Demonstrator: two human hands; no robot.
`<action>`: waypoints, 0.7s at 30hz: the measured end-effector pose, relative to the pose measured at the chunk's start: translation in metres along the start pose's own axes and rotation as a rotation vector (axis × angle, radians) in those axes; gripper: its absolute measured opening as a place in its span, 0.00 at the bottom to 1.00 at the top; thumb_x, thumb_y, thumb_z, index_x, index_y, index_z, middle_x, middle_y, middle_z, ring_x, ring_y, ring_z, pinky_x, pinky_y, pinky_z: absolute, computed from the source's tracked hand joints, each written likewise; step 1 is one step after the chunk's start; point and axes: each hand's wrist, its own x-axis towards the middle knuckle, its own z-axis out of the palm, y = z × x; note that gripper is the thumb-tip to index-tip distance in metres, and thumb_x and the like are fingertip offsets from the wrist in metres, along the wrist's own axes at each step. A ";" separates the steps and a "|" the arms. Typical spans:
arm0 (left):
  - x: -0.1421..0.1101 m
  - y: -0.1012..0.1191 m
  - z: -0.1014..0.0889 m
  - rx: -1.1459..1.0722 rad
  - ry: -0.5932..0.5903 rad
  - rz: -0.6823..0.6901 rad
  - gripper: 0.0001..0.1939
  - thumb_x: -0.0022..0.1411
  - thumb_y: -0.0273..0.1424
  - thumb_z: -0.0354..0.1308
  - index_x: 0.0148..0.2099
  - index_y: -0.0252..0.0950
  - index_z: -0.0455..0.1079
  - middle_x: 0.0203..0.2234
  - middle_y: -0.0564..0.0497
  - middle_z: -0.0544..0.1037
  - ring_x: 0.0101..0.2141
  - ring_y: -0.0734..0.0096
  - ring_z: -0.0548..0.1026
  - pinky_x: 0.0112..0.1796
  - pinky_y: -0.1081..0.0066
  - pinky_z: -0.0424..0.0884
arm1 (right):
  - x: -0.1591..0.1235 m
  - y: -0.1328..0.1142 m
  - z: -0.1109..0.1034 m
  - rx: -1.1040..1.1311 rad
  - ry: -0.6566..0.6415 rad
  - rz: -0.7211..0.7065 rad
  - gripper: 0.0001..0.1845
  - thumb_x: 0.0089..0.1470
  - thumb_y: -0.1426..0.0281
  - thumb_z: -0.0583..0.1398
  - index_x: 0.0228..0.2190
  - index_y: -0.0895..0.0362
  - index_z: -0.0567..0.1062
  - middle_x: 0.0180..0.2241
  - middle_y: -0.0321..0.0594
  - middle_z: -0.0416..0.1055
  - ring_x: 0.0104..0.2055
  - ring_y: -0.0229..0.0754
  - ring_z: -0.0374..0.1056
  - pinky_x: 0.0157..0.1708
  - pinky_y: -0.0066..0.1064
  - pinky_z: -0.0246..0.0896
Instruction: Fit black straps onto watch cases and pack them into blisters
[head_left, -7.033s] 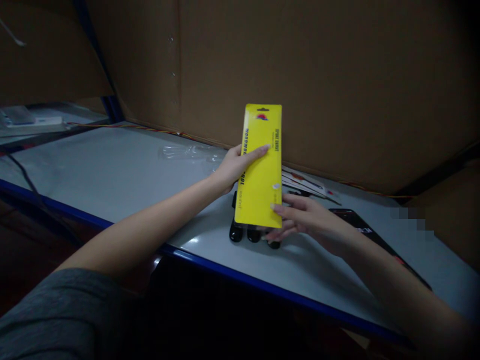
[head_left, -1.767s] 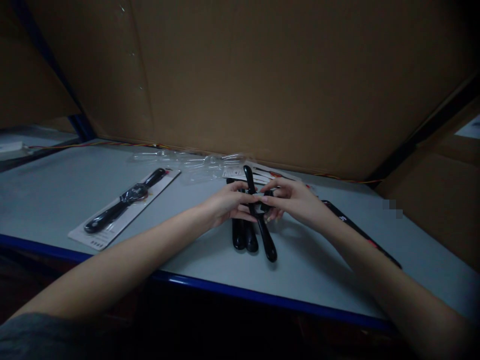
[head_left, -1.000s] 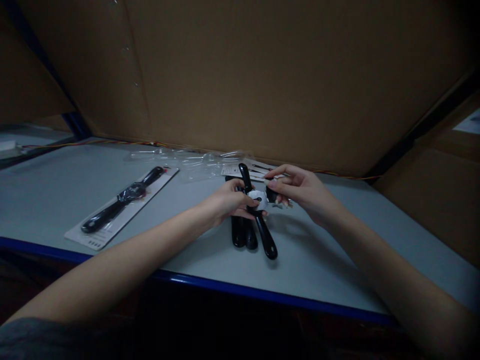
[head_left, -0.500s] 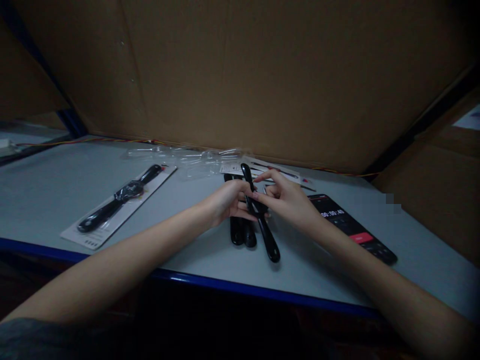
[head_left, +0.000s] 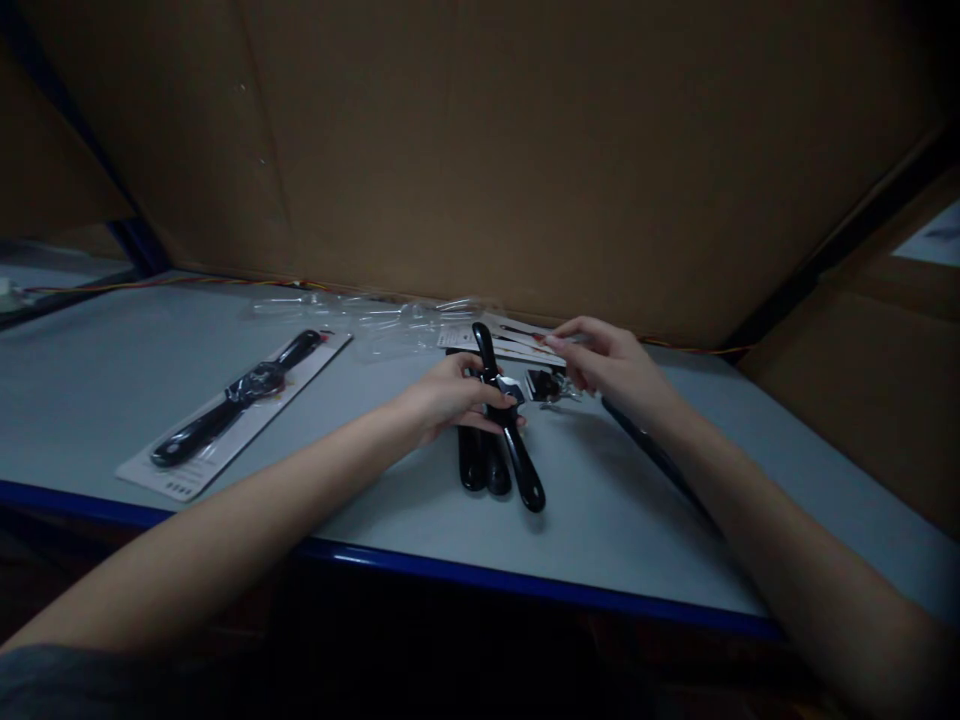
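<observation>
Your left hand (head_left: pixel 447 392) is curled shut around the black-handled tool (head_left: pixel 519 462), which lies across two more black handles (head_left: pixel 472 465) on the grey table (head_left: pixel 622 530). Your right hand (head_left: pixel 609 360) is partly open just above the printed cards (head_left: pixel 517 338), and you can't tell whether it has hold of anything. Small dark metal parts (head_left: pixel 543 385) lie between your hands. The blue front edge (head_left: pixel 450 582) runs well below the handles. Further left, a backing card (head_left: pixel 174 478) holds a second black tool (head_left: pixel 225 412) under plastic.
</observation>
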 end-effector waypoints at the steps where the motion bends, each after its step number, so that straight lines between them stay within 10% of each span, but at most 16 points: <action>1: 0.001 0.001 -0.002 0.007 0.010 0.007 0.19 0.48 0.16 0.60 0.42 0.30 0.60 0.29 0.46 0.75 0.27 0.64 0.78 0.29 0.67 0.73 | 0.003 0.006 -0.007 -0.072 0.014 0.015 0.13 0.51 0.58 0.56 0.32 0.55 0.69 0.15 0.31 0.59 0.18 0.34 0.56 0.18 0.27 0.48; 10: 0.007 0.007 -0.015 -0.016 0.089 0.053 0.18 0.48 0.17 0.62 0.40 0.32 0.60 0.28 0.46 0.75 0.27 0.64 0.78 0.29 0.67 0.74 | 0.010 0.027 -0.020 -0.453 -0.347 -0.040 0.17 0.42 0.58 0.62 0.32 0.57 0.73 0.25 0.35 0.65 0.27 0.38 0.61 0.25 0.28 0.53; 21: 0.002 0.007 -0.008 0.037 0.057 0.005 0.23 0.46 0.14 0.60 0.44 0.29 0.58 0.28 0.46 0.75 0.27 0.64 0.78 0.30 0.66 0.74 | 0.005 0.031 -0.004 -0.408 -0.418 -0.021 0.13 0.42 0.61 0.62 0.25 0.57 0.68 0.24 0.36 0.67 0.27 0.38 0.63 0.23 0.28 0.55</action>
